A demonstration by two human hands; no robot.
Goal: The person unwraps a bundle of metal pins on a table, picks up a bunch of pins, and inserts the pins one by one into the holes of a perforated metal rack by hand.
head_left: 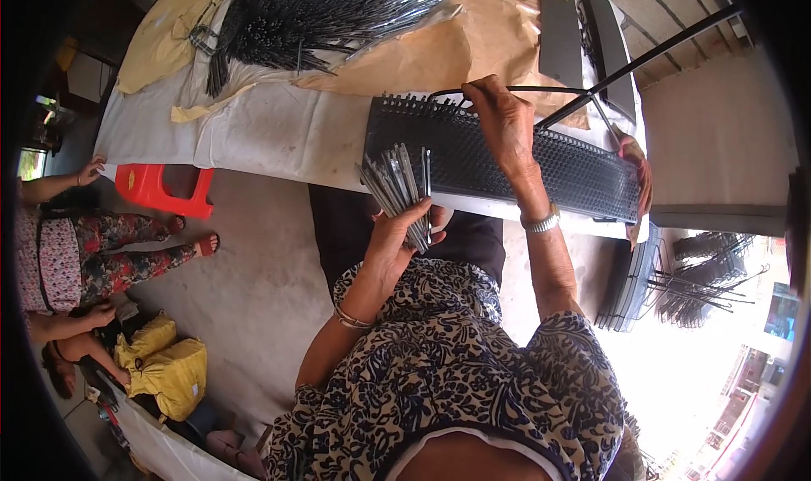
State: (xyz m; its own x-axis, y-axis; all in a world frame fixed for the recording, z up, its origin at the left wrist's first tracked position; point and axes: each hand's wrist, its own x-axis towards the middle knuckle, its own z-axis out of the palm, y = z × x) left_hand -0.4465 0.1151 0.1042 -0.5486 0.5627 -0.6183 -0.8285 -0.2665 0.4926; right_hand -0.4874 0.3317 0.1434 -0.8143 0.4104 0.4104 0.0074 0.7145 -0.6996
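Observation:
My left hand is closed round a bundle of thin grey metal rods, held in front of my waist near the table edge. One rod stands slightly apart from the fan of the others. Before me lies a long black rack pierced with rows of small holes, with short dark tips standing up along its far left edge. Over that far edge my right hand reaches, thumb and fingers pinched together beside a thin bent black bar. What sits between those fingertips is too small to make out.
A big heap of dark rods lies on brown paper at the table's far side. A black diagonal bar crosses the right. At left are a red stool, a seated person and yellow sacks.

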